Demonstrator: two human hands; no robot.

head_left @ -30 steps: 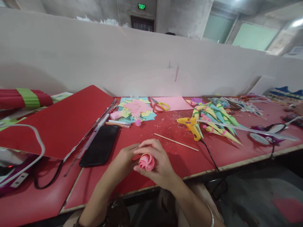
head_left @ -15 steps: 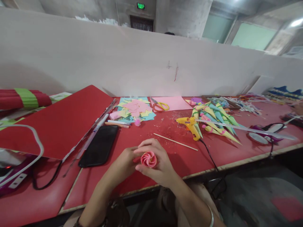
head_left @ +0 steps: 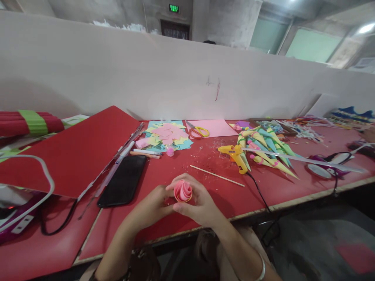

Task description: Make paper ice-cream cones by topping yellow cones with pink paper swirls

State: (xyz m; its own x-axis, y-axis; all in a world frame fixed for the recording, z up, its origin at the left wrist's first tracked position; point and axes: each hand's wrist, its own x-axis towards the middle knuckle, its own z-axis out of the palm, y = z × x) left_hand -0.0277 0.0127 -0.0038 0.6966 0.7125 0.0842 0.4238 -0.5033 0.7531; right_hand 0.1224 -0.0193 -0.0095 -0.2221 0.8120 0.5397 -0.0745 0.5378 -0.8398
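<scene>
A pink paper flower (head_left: 183, 191), its petals swirled like a rosebud with a yellowish rim below, is held upright between my two hands at the near edge of the table. My right hand (head_left: 200, 205) curls around its right and far sides, thumb in front. From the left, my left hand (head_left: 158, 205) closes in on the flower's lower part; its fingertips are partly hidden behind the flower and the other hand. Just beyond the hands lies a thin wooden stick (head_left: 216, 175). A black phone (head_left: 122, 181) rests to the left.
A yellow glue gun (head_left: 234, 154) with a long clear glue stick lies right of the stick, its cord hanging over the edge. Several paper cones (head_left: 269, 148) are piled beside it. Scissors (head_left: 197, 130), cut paper pieces (head_left: 166, 134) and pens (head_left: 146, 153) lie farther back, before a white partition (head_left: 146, 78).
The flower has tipped, so its side petals and rim now show rather than its swirled top. My right hand's fingers have shifted around it; the things on the table are unmoved.
</scene>
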